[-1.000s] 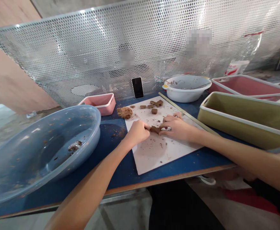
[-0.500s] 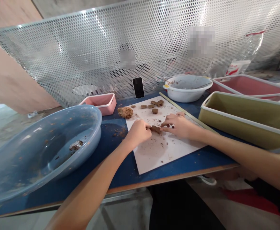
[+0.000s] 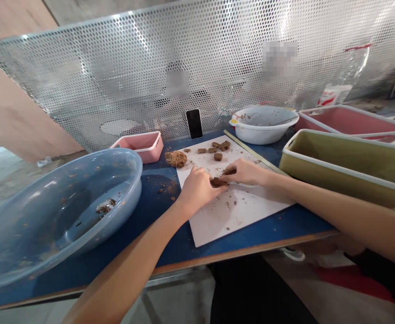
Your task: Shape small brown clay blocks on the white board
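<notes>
A small brown clay piece lies over the white board, pinched between both hands. My left hand is closed on its left end, thumb along the near side. My right hand has its curled fingertips on the right end. Farther back on the board are several small brown clay blocks, and crumbs are scattered around. A rough, lighter brown lump rests at the board's far left corner.
At left stands a big blue basin with a dirty lump inside. Behind are a small pink box, a propped phone and a white basin. A pale stick, a green trough and a pink trough lie right.
My left thumb has come forward along the clay piece's near side. My right fingers have curled in and shifted left onto its end. The blocks behind stay put.
</notes>
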`<state>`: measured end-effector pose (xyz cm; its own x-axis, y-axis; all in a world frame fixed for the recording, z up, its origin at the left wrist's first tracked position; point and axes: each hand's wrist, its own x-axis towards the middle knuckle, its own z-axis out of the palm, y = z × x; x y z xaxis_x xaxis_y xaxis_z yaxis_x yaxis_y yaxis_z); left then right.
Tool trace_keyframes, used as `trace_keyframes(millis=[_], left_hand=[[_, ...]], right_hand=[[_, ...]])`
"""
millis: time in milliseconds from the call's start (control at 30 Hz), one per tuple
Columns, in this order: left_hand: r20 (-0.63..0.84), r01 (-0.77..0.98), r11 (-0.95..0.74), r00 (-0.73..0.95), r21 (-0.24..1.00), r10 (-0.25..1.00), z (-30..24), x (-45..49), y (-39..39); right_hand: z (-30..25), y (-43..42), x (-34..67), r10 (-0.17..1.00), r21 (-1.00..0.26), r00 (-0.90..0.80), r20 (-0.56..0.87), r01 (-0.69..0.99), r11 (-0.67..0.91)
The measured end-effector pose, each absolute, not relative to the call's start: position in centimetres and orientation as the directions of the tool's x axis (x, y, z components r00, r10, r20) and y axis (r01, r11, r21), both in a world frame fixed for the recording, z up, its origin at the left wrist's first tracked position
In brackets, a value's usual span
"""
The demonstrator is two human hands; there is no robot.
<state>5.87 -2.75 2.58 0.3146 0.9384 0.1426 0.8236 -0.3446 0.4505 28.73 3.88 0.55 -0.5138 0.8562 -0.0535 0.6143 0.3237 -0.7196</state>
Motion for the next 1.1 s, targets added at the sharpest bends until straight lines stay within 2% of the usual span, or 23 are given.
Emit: trace_keyframes(millis=[100, 233, 633, 1100], left_hand=[[0.176, 0.869, -0.368, 0.326, 0.331, 0.929, 2.6, 6.0, -2.8], [0.173, 0.874, -0.381, 0.343, 0.301, 0.923, 2.8, 6.1, -3.0], [0.205, 0.866, -0.391, 0.341, 0.312, 0.918, 2.5, 6.0, -2.9], [0.232, 0.862, -0.427, 0.372, 0.273, 0.899, 1.8, 5.9, -2.6]], right_hand=[[0.4, 3.8, 28.5, 0.849, -0.742, -0.526, -0.056, 0.591, 0.317], [0.5, 3.7, 28.3, 0.843, -0.763, -0.532, -0.079, 0.576, 0.292], [1.4, 3.4, 28.1, 0.837, -0.774, -0.525, -0.152, 0.59, 0.229], [3.2, 4.5, 27.8, 0.766, -0.734, -0.545, -0.341, 0.664, 0.146]])
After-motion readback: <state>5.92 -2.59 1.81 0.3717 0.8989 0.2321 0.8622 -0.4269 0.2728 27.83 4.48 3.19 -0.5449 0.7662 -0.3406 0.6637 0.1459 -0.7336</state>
